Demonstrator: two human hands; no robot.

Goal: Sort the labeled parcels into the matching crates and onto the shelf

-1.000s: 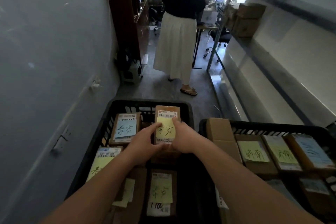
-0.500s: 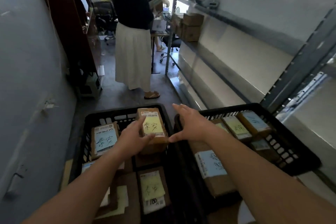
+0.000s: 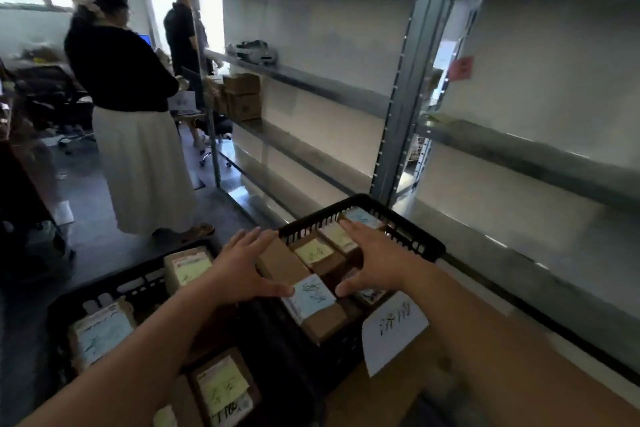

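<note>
Two black plastic crates sit side by side below me. The left crate (image 3: 114, 288) holds several brown parcels with yellow or blue notes, one (image 3: 187, 269) at its far end. The right crate (image 3: 408, 232) holds more labeled parcels. A long brown parcel with a blue note (image 3: 311, 298) lies along its left side. My left hand (image 3: 242, 267) hovers open with spread fingers beside that parcel, thumb near the blue note. My right hand (image 3: 374, 260) is open over the right crate's parcels, thumb near the same parcel. Neither hand holds anything.
A grey metal shelf rack (image 3: 398, 104) runs along the right, with cardboard boxes (image 3: 242, 97) at its far end. A white paper label (image 3: 391, 329) hangs at the right crate's front. Two people stand ahead on the left, one (image 3: 131, 114) close to the crates.
My hands let go of the yellow-noted parcel in the left crate and moved right, over the right crate. My view swung right and up toward the shelves.
</note>
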